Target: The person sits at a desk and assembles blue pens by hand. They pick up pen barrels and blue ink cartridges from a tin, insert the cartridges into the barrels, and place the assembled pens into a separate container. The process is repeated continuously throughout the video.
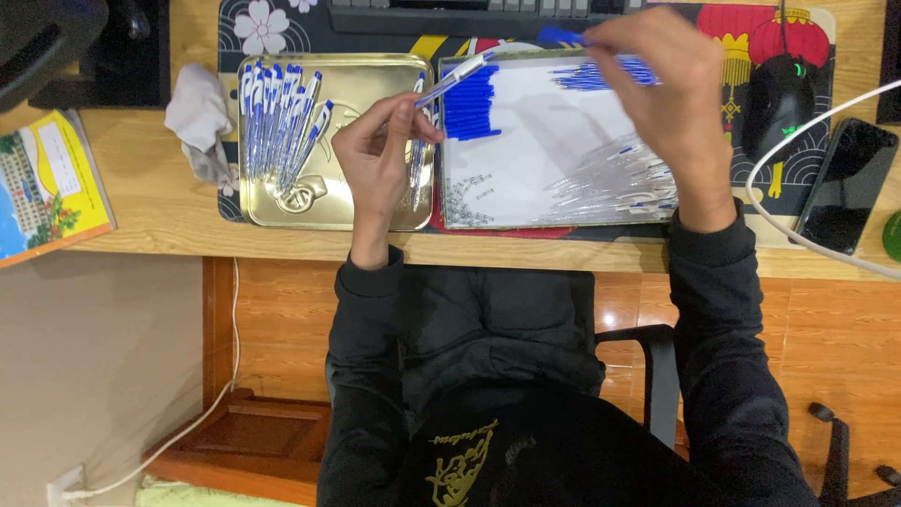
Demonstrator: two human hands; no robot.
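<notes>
Clear pen barrel (457,80) pinched in left hand (380,155); right hand (671,89) pinches blue cap (560,36); align straight before pressing.

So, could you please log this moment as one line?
left hand: holds clear blue-tipped pen barrel | right hand: holds blue pen cap | below: gold metal tray

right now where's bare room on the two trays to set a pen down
White tray: bare middle, between blue caps and clear barrels. Gold tray: bare patch right of the finished pens, though the left hand hovers there. Both edges are crowded.
</notes>
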